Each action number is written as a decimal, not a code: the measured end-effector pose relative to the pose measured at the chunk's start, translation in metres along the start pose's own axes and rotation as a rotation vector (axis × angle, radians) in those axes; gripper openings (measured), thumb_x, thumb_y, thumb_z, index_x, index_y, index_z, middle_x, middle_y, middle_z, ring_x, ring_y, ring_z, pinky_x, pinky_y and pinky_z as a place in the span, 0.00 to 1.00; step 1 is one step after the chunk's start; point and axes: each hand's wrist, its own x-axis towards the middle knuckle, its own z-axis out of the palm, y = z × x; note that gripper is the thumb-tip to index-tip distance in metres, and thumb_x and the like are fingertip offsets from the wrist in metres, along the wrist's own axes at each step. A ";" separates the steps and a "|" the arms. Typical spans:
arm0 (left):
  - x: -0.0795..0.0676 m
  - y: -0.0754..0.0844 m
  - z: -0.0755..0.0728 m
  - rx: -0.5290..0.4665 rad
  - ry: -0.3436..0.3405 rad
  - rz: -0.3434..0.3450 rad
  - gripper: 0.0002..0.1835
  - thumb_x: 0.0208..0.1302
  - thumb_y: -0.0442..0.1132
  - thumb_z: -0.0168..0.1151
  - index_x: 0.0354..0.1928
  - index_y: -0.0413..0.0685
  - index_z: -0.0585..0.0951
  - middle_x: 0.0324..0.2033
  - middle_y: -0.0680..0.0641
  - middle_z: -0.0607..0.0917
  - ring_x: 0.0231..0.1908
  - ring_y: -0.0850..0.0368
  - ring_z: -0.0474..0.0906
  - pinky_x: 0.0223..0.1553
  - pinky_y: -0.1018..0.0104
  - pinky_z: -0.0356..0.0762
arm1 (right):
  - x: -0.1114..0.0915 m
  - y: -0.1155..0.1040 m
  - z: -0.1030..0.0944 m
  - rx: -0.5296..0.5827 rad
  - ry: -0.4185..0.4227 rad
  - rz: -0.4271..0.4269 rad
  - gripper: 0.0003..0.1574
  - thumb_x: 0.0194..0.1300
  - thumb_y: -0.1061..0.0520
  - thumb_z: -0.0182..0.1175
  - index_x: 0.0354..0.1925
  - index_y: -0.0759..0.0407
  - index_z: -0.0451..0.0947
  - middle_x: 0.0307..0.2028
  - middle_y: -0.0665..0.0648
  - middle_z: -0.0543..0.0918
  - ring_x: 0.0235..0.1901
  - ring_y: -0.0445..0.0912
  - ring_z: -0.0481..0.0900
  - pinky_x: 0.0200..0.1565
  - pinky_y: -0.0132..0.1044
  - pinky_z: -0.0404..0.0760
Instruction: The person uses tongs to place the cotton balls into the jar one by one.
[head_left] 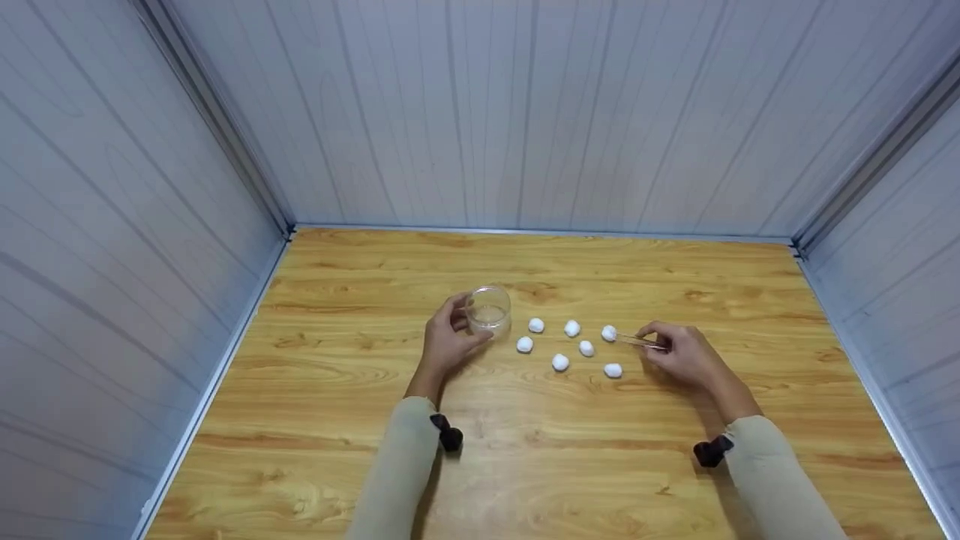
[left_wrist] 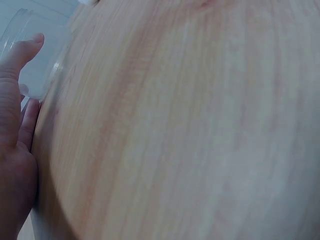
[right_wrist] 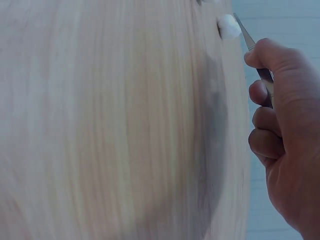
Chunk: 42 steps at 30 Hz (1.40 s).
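A clear, round glass jar [head_left: 489, 324] stands on the wooden table, gripped at its left side by my left hand [head_left: 448, 341]. In the left wrist view the thumb lies along the wall of the jar [left_wrist: 52, 60]. My right hand [head_left: 686, 356] pinches metal tweezers [head_left: 636, 340], whose tips point left and reach a white cotton ball [head_left: 608, 334]. The right wrist view shows the tweezers [right_wrist: 244, 32] with their tips beside a cotton ball [right_wrist: 229, 27]. Several more cotton balls [head_left: 560, 363] lie scattered between the jar and the right hand.
The wood-grain tabletop [head_left: 570, 465] is bounded by pale panel walls at the back [head_left: 487, 112], left [head_left: 97, 262] and right [head_left: 900, 262]. Dark wrist cameras [head_left: 448, 435] sit on both sleeves. One cotton ball [head_left: 613, 370] lies nearest the right hand's front side.
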 end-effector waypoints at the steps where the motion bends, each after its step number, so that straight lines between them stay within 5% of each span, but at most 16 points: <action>1: 0.000 0.000 0.000 0.001 0.000 0.005 0.41 0.40 0.30 0.75 0.59 0.34 0.67 0.51 0.31 0.73 0.47 0.37 0.73 0.47 0.48 0.75 | 0.000 0.001 0.001 -0.007 0.000 -0.005 0.12 0.57 0.56 0.63 0.41 0.45 0.79 0.19 0.45 0.74 0.16 0.40 0.66 0.16 0.32 0.67; 8: 0.002 -0.002 0.001 -0.002 0.005 0.028 0.40 0.39 0.30 0.75 0.59 0.35 0.68 0.50 0.31 0.74 0.46 0.35 0.74 0.46 0.51 0.76 | 0.000 0.002 0.002 -0.033 0.019 -0.063 0.11 0.57 0.57 0.62 0.41 0.48 0.79 0.18 0.47 0.73 0.15 0.40 0.64 0.16 0.32 0.65; 25: -0.001 0.001 0.002 -0.016 -0.003 0.010 0.40 0.41 0.31 0.75 0.59 0.34 0.67 0.50 0.31 0.74 0.47 0.34 0.72 0.47 0.48 0.75 | 0.000 0.003 0.006 -0.092 0.050 -0.042 0.10 0.57 0.58 0.61 0.39 0.46 0.79 0.16 0.44 0.69 0.15 0.39 0.59 0.18 0.31 0.59; 42: 0.001 -0.006 0.003 0.014 0.032 0.009 0.40 0.39 0.33 0.76 0.58 0.37 0.69 0.49 0.34 0.75 0.46 0.39 0.74 0.46 0.53 0.77 | 0.004 0.000 -0.006 0.041 0.092 0.007 0.14 0.55 0.63 0.61 0.39 0.47 0.79 0.18 0.48 0.71 0.17 0.41 0.64 0.17 0.32 0.64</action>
